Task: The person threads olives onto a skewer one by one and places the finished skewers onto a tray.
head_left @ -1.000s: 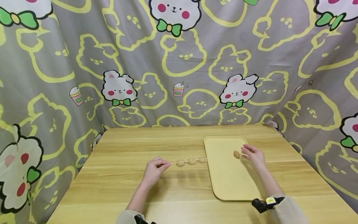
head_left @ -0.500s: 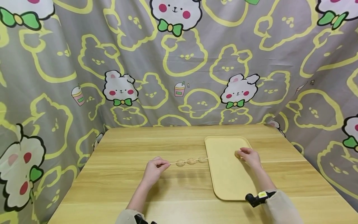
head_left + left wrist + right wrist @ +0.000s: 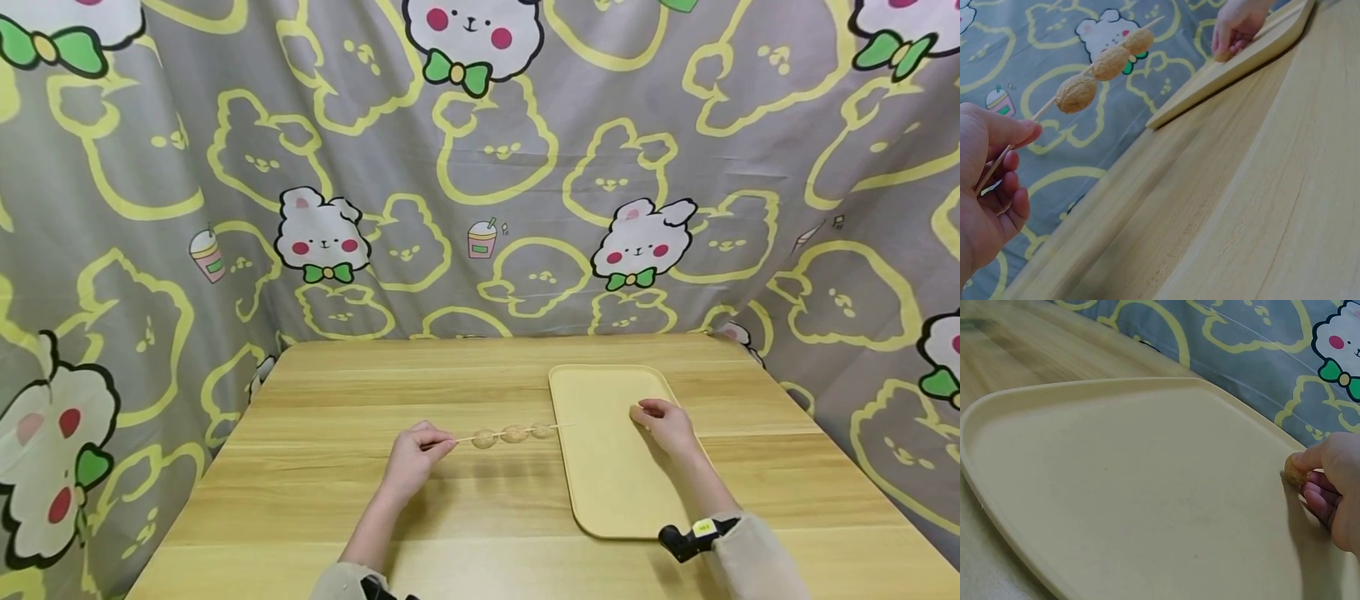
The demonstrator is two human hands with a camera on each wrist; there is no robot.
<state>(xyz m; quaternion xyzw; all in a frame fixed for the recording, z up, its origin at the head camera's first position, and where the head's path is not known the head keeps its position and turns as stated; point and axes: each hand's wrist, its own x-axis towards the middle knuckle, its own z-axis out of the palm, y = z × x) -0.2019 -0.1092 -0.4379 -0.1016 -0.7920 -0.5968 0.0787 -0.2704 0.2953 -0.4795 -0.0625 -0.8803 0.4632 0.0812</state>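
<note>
My left hand [image 3: 411, 457] pinches the bare end of a thin wooden skewer [image 3: 1044, 109] between thumb and fingers. Three brown, wrinkled meatballs [image 3: 1110, 64] are threaded along it, and its pointed tip sticks out past the last one. The skewer is held above the table, its tip over the tray's left edge. Over at the tray's right side, my right hand [image 3: 670, 427] pinches a single brown meatball [image 3: 1295, 472] between thumb and fingertips. That meatball is at the surface of the pale yellow tray [image 3: 607, 483]; my fingers partly hide it.
The tray has a low raised rim and lies on the right half of the wooden table [image 3: 315, 492]. A grey curtain [image 3: 517, 275] with cartoon prints hangs behind the table and along both sides. Black straps with devices [image 3: 693, 540] sit on the wrists.
My right hand has moved left onto the loose meatball and taken hold of it. The left hand and the skewer have stayed almost still.
</note>
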